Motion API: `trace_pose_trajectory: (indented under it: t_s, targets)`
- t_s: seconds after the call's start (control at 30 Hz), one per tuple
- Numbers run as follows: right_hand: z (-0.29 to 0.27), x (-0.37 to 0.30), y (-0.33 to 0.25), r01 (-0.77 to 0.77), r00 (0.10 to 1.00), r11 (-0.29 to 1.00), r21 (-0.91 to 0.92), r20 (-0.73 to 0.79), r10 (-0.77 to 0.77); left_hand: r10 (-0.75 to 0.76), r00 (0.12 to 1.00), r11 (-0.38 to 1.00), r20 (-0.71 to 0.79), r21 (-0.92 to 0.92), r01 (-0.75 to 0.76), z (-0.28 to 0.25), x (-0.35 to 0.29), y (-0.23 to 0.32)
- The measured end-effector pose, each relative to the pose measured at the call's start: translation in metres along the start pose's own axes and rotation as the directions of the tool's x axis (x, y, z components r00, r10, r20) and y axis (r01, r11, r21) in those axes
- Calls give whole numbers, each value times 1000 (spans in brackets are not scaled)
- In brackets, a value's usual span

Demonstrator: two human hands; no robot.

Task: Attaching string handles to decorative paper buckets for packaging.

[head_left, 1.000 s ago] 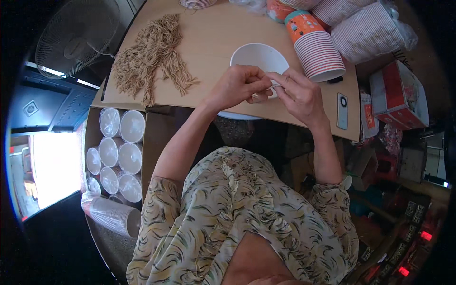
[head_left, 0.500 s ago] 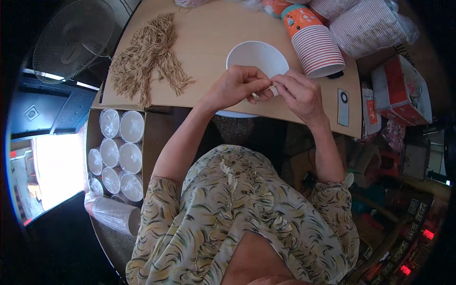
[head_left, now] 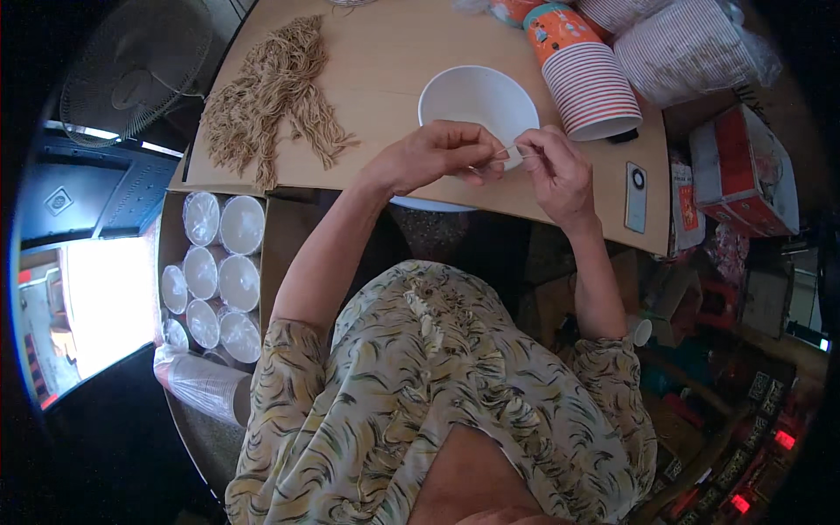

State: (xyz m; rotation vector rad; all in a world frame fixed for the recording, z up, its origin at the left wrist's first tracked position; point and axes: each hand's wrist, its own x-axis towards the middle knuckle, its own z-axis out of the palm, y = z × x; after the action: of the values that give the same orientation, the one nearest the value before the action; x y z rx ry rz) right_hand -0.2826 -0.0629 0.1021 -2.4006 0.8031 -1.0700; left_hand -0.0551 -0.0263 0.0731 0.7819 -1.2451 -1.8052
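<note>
My left hand [head_left: 430,158] and my right hand [head_left: 558,175] are close together over the near edge of the tabletop, fingertips pinched. Between them runs a thin pale string [head_left: 510,150], held at both sides; its ends are hidden in the fingers. Just beyond the hands sits a white round tub [head_left: 477,98], whose near rim they partly cover. To the left lies a loose heap of tan twisted cords [head_left: 271,101].
Striped paper cups in a stack [head_left: 591,90] and plastic-wrapped cups [head_left: 687,48] lie at the back right. A phone [head_left: 635,198] rests near the right edge. Lower left, a cardboard box [head_left: 271,254] holds several wrapped cup stacks [head_left: 240,282]. A fan [head_left: 136,79] stands far left.
My right hand has drawn slightly apart from the left and turned, so the string now shows between them. The small white piece seen at the fingertips earlier no longer shows.
</note>
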Motion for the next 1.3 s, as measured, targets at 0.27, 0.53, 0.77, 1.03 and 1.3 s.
trace_pose_trajectory:
  t_s: [0.27,0.53,0.77,1.03,1.3]
  targets:
    - [-4,1,-7,-127,991,990,66,44,124,162,969,899,-187,433,-67,15,2,-7]
    - [4,-1,-5,-205,978,968,142,-10,208,301,939,912,-168,337,-232,6,2,-17]
    - [18,4,-1,-133,986,969,208,-67,150,284,940,948,-192,206,-244,11,0,-10]
    - [18,4,-5,-299,953,946,123,96,289,265,936,950,-232,227,-213,13,-6,-6]
    - [21,3,-2,-268,961,952,148,-30,275,221,940,967,-261,183,-177,12,-8,-7]
